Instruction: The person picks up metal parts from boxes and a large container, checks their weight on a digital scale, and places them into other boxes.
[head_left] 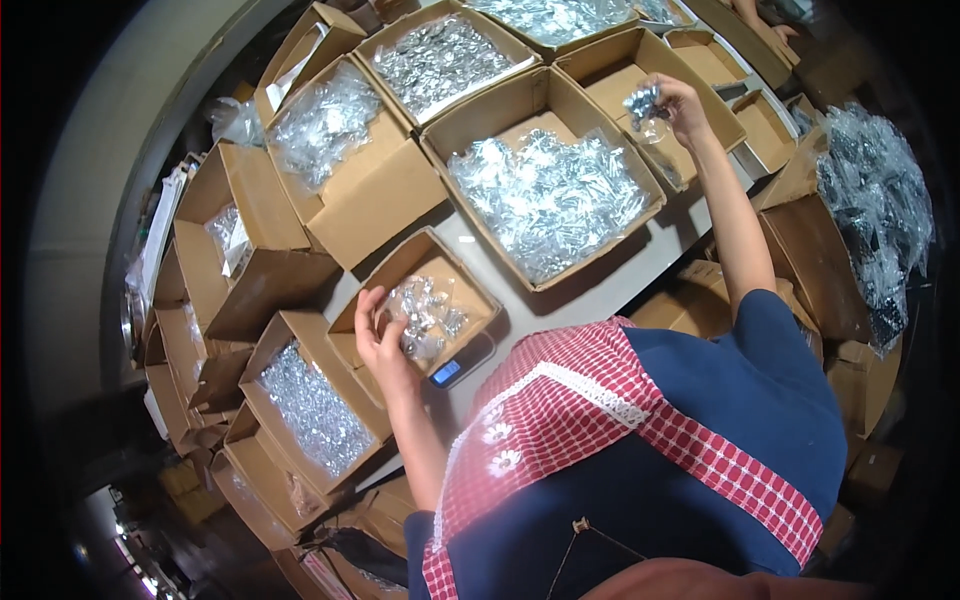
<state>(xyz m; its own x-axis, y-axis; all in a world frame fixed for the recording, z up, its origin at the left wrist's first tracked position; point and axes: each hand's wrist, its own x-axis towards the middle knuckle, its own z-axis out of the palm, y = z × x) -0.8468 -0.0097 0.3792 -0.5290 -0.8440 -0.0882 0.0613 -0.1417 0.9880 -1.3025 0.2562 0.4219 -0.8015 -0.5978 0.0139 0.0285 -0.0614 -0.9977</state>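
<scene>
My right hand [680,108] is raised over a cardboard box at the back right, its fingers closed on a clear plastic bag of small metal parts [642,102]. My left hand [382,345] reaches over the near left wall of a small cardboard box [475,318], fingers apart. Beside those fingers, inside the box, lie several clear bags of shiny metal parts [432,308]. The small box appears to rest on a scale with a lit blue display [446,373]. Between my hands stands a large box [540,285] heaped with bagged silvery parts [550,195].
More open boxes surround the grey table [600,290]. One at the left holds loose bright metal pieces [312,408]; another at the back holds flat metal pieces [445,60]. Bagged parts [870,200] are piled high at the right. Another person's hand [785,32] shows at the top right.
</scene>
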